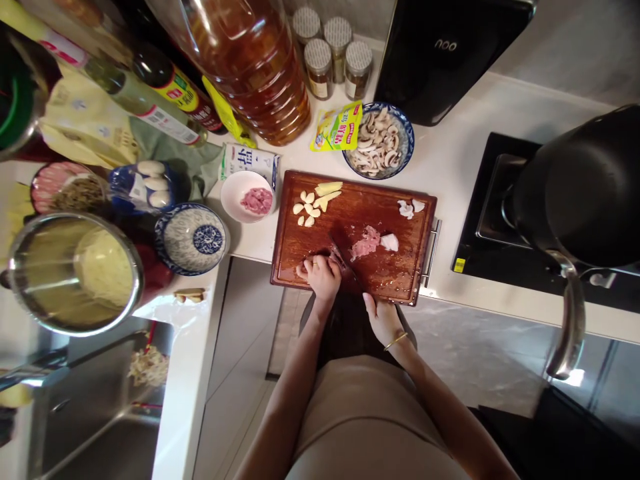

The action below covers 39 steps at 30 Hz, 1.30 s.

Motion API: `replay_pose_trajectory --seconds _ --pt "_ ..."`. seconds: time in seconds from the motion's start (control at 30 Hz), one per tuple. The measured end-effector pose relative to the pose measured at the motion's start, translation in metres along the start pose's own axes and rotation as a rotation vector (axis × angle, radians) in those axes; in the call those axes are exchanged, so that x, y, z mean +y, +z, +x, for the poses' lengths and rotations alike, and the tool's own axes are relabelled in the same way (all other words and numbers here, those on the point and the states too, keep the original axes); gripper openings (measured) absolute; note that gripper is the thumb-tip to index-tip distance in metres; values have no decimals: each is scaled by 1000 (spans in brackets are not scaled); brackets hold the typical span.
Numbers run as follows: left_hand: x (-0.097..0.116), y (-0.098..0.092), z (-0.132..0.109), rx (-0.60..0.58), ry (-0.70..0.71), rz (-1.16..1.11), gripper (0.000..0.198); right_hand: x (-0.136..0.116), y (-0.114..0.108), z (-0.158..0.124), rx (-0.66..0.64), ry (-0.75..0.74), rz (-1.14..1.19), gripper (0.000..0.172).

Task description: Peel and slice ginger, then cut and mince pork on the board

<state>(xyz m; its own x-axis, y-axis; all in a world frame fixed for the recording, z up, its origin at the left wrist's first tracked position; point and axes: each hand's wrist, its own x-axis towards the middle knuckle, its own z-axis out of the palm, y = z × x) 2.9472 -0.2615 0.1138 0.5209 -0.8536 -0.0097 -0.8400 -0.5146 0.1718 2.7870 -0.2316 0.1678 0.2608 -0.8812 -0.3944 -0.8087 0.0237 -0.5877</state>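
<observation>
A wooden cutting board [350,193] lies in front of me. My left hand [323,275], fingers curled, presses a piece of raw meat [336,255] on its near side. My right hand [384,317] is closed round the handle of a kitchen knife [351,268], whose dark blade lies against that meat. Chopped pink meat [367,243] sits right of the blade, touching a pale white piece [389,242]. Peeled garlic cloves [306,208] and ginger pieces [328,193] rest at the board's upper left, and whitish scraps [410,209] at its upper right.
Behind the board stand a white bowl of meat [230,200], a bowl of sliced mushrooms [407,130] and a large oil bottle [250,73]. A blue-patterned bowl [175,233] and steel pot [30,280] are left, above the sink [90,413]. Right, a black pot [585,180] sits on the cooktop [500,270].
</observation>
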Motion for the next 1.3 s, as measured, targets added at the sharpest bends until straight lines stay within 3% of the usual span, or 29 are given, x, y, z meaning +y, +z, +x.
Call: replay_pose_trajectory --seconds 0.43,0.8,1.2,1.3 --pt "0 -1 -1 -21 -1 -30 19 -11 -1 3 -118 22 44 44" --pt "-1 2 -1 -32 -5 -8 17 -20 1 5 -232 103 -121 49" --pt "0 0 -2 -74 16 -6 18 -24 15 17 -189 84 -245 47" --pt "1 -3 -1 -65 17 -22 17 -21 20 27 -145 44 -185 48"
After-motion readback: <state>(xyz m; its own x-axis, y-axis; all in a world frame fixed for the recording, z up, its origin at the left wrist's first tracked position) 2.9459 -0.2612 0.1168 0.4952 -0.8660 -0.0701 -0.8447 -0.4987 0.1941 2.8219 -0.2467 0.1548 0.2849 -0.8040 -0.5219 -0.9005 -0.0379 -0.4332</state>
